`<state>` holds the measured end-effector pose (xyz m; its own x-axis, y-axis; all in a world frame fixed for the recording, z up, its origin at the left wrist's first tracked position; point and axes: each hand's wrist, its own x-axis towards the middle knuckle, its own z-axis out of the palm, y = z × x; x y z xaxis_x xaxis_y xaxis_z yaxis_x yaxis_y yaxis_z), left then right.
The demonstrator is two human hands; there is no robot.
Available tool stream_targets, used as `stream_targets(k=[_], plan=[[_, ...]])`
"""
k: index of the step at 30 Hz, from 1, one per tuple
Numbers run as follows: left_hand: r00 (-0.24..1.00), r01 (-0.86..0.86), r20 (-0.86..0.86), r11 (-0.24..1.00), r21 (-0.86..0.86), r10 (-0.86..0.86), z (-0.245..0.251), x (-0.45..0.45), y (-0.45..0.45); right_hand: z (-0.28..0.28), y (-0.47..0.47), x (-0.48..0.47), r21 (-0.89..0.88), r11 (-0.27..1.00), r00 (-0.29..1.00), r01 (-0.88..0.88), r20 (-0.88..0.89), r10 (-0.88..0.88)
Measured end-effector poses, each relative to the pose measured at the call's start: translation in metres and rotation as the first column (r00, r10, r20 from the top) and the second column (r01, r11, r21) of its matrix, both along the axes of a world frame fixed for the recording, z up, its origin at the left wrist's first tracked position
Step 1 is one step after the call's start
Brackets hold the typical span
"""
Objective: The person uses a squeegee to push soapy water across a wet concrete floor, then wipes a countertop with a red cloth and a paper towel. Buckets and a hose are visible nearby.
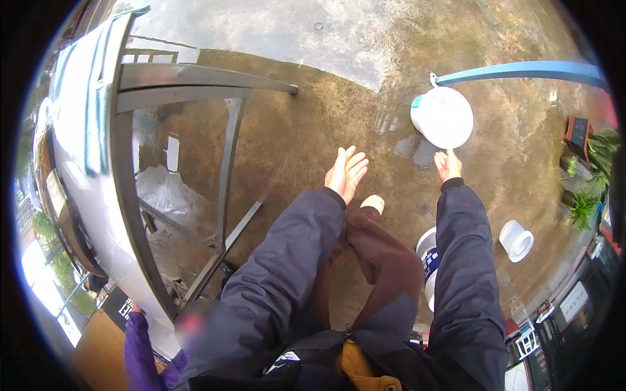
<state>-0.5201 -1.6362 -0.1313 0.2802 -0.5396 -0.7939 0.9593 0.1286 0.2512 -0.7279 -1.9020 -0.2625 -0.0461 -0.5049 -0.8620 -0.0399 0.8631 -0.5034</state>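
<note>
My left hand [347,172] is held out above the wet floor with its fingers extended and nothing in it. My right hand [448,165] has partly curled fingers and reaches the near edge of a round white bucket [446,119]; whether it grips the edge cannot be told. The bucket is beside the end of a blue bar [518,72], with a small white tie or hook between them. Below my right forearm, more white containers with a dark blue label [430,261] are partly hidden by the sleeve.
A metal-framed table [132,195] with a striped cloth [85,97] stands at the left. A person in a purple sleeve [139,347] is at the lower left. A small white tub [516,241] lies on the floor at the right, near potted plants [582,207].
</note>
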Motion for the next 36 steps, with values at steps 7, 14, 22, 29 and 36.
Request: stream_targets(k=[7, 14, 22, 29, 36], plan=[[0.972, 0.151, 0.177, 0.988, 0.028, -0.153, 0.014, -0.037, 0.037, -0.102, -0.005, -0.01, -0.102, 0.992, 0.952, 0.07, 0.305, -0.036], [0.801, 0.429, 0.285, 0.837, 0.34, -0.526, 0.034, -0.089, 0.097, -0.107, 0.0, 0.009, -0.173, 0.932, 0.891, 0.318, 0.39, -0.231], [0.75, 0.557, 0.181, 0.755, 0.346, -0.636, 0.029, -0.105, 0.11, -0.057, 0.034, -0.009, -0.192, 0.952, 0.961, 0.241, 0.185, -0.206], [0.631, 0.689, 0.194, 0.658, 0.304, -0.751, 0.067, -0.122, 0.12, -0.004, 0.093, -0.061, -0.149, 0.973, 0.981, 0.179, 0.107, -0.164], [-0.02, 0.723, 0.619, 0.417, 0.551, -0.785, 0.085, -0.11, 0.047, 0.116, 0.17, -0.113, -0.13, 0.945, 0.949, 0.3, 0.147, -0.28]])
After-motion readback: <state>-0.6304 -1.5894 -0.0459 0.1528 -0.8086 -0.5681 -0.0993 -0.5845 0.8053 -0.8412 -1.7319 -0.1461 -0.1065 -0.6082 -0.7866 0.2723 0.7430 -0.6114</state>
